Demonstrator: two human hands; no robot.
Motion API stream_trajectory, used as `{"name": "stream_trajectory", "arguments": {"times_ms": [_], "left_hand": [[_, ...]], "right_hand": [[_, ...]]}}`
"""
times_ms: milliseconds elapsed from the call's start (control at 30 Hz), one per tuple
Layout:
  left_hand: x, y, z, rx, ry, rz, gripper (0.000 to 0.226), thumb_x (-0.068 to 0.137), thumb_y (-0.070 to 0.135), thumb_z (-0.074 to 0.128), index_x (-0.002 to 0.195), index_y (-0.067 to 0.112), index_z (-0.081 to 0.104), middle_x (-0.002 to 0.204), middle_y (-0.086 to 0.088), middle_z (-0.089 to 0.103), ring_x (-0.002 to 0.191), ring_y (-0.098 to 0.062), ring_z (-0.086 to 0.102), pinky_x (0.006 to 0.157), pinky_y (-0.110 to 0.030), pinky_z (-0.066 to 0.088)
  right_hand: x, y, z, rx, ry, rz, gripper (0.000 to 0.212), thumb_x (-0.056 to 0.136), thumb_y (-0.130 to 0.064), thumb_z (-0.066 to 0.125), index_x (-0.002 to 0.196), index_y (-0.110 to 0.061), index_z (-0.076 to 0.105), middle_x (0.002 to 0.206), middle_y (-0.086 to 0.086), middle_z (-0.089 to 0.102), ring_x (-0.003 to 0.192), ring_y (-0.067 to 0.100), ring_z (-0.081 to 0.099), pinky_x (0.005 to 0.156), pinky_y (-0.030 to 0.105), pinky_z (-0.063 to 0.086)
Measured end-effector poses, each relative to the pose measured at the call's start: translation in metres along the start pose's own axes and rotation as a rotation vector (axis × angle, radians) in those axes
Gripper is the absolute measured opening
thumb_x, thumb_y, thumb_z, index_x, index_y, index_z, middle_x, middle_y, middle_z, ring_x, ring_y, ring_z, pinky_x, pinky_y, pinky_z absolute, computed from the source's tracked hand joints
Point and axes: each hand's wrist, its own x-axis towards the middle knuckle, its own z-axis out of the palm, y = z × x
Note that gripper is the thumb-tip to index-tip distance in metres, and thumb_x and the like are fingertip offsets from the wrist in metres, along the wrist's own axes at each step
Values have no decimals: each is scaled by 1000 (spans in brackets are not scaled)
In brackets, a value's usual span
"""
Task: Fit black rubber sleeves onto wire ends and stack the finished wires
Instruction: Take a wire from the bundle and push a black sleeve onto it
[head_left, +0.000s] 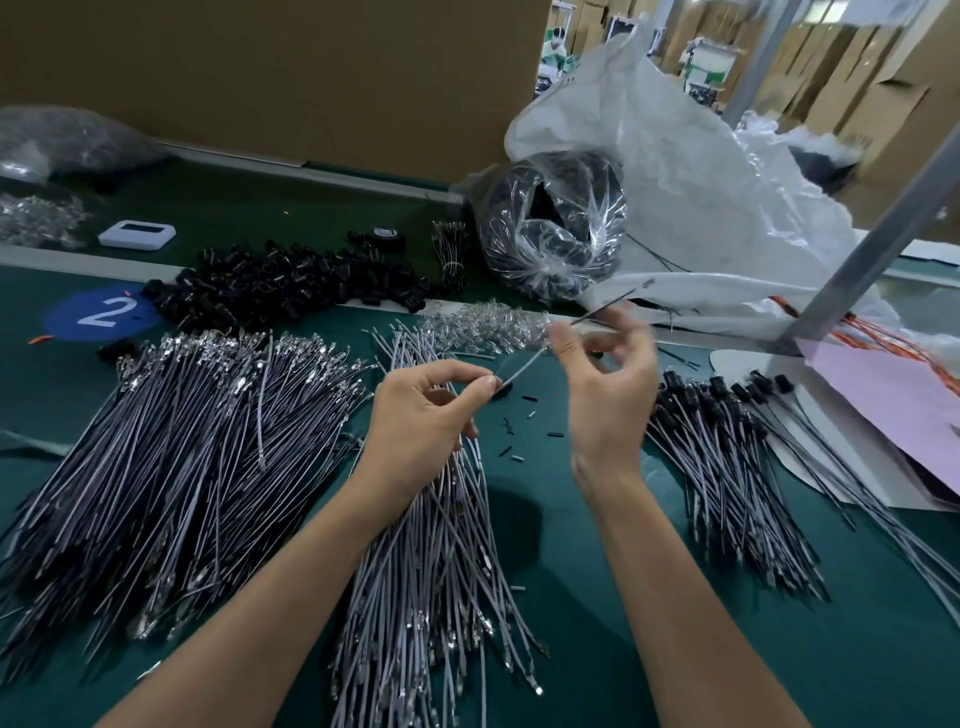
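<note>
Green matting (571, 545) covers the bench, and its one bare strip runs between the middle heap of grey wires (431, 561) and the sleeved stack (727, 467) on the right. Both hands hang over the far end of that strip. The left hand (426, 415) pinches a single wire (524, 366) at its near end between thumb and forefinger. The right hand (608, 384) pinches the same wire higher up, with its other fingers loosely spread. The wire slants up and away towards the white sack (701, 171).

A few loose black bits (506, 449) lie on the bare strip below the hands. The big left heap (182, 441) crowds that side out to the frame's edge. Black rubber sleeves (291, 283) are piled along the mat's far edge, with clear plastic parts (483, 325) beside them. A slanted metal post (883, 244) and a pink sheet (893, 410) close off the right side.
</note>
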Motion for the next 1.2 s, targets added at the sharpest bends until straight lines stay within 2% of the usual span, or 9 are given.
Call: {"name": "stream_trajectory", "arguments": {"times_ms": [67,100,167,267,367,500,733,933,1200], "left_hand": [[0,0,-2,-18,24,-13,10,88,24,72,81,29,78,66,-18,68,55,-28,55,53,-35,47],[0,0,-2,-23,31,-16,9,88,25,72,81,28,78,67,-19,68,55,-28,55,54,-37,46],[0,0,-3,-11,28,-11,9,88,25,73,81,28,77,64,-17,68,55,-26,54,54,-35,44],[-1,1,-4,55,-10,22,10,87,25,73,79,30,76,56,-12,64,49,-17,54,49,-24,40],[-1,1,-3,119,-79,56,7,87,22,72,86,29,75,54,-7,64,42,-4,50,45,-16,36],[0,2,-2,96,-99,69,10,86,14,74,89,23,76,60,-5,66,50,-6,52,50,-18,43],[1,-1,-1,-16,-86,6,26,81,-2,74,101,15,73,92,2,77,83,-11,72,77,-23,57],[0,-1,-2,-55,13,-15,25,73,-1,81,90,14,71,87,1,77,83,-12,74,74,-17,55],[0,1,1,-161,52,-15,26,61,18,83,82,9,73,72,-8,75,68,-21,74,63,-24,59]], "right_hand": [[4,-9,-7,-25,107,-174,42,84,-15,76,112,-22,46,87,-9,50,55,0,46,56,15,41],[5,-14,-11,-86,65,-313,45,84,-10,74,114,-26,44,92,-8,49,57,0,45,56,15,41],[9,-17,-19,-403,-205,-581,42,83,-4,71,115,-26,55,106,-6,56,83,4,52,76,14,41],[6,-15,-19,-835,-558,-830,22,80,-10,75,100,-19,72,111,-3,67,119,23,51,103,34,25],[7,-11,-19,-852,-667,-812,12,81,-9,75,90,-14,68,90,-4,69,99,20,62,108,39,28],[14,-1,-23,-648,-726,-698,9,84,1,68,87,-7,65,84,1,63,79,19,59,77,34,49],[12,12,-27,-626,-659,-591,4,86,-5,68,87,-8,66,83,0,59,77,20,56,73,40,50],[8,10,-25,-620,-608,-577,1,88,-8,68,87,-8,67,82,-1,60,77,20,55,72,42,49],[7,11,-23,-558,-575,-535,9,91,-12,63,83,-11,65,78,-4,58,70,15,53,66,34,46]]}}
